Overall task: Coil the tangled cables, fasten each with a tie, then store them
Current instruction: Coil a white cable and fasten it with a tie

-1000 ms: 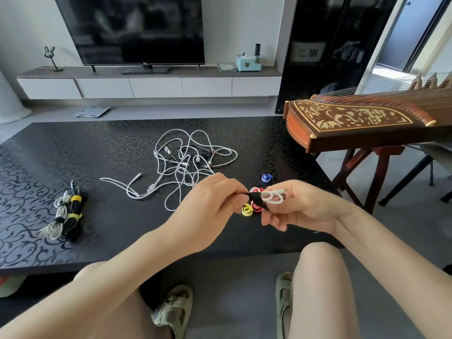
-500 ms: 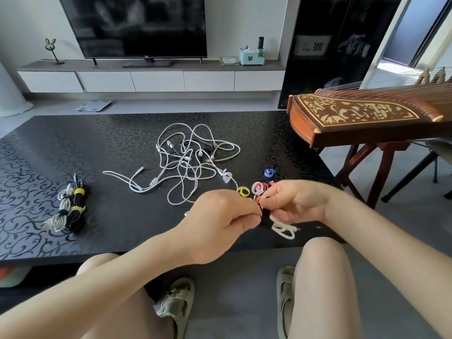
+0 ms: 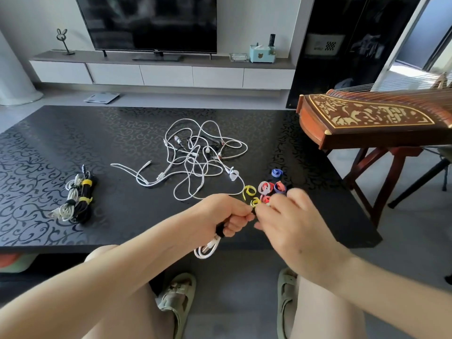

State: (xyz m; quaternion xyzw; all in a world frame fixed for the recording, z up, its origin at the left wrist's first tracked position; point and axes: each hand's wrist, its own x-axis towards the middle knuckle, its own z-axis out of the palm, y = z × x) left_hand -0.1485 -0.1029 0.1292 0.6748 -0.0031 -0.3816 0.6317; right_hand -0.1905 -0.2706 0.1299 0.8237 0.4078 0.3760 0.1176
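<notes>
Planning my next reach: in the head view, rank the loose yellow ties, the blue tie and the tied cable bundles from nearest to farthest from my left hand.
1. Loose yellow ties, right beside the left hand.
2. Blue tie, farther back, right.
3. Tied cable bundles, far left.

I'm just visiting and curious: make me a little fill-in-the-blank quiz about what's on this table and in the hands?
1. The left hand grips a coiled white cable wrapped with a ___ tie.
2. The black bundle is fastened with two ___ ties.
3. The tangled cables on the table are mostly ___.
4. The stringed instrument stands at the table's ___ end.

Missing words: black; yellow; white; right.
</notes>
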